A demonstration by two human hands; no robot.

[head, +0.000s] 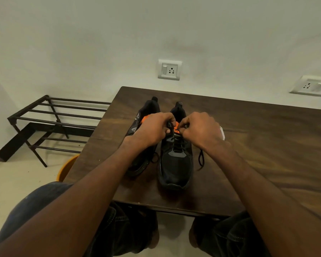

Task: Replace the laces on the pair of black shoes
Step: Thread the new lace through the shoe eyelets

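While both shoes stand side by side on the table (248,145), toes toward me and heels toward the wall, I work at the top of the right shoe (175,164). My left hand (152,129) has its fingers curled over the near side of that shoe's collar, pinching the lace (170,125) where it comes up by the orange lining. My right hand (200,129) is curled too, thumb and forefinger pinching the lace tip just above the tongue, close to the left hand's fingertips. Black lace crosses the eyelets lower down the shoe, and a loose end (201,159) trails off onto the table just right of it. The left shoe (143,145) sits touching or nearly touching the right one, largely hidden under my left wrist and forearm; I cannot tell how its lacing stands. Far behind the table a socket (169,69) is set in the wall, a rack (59,119) stands at left, and something orange (67,168) shows on the floor by the table's near left corner.
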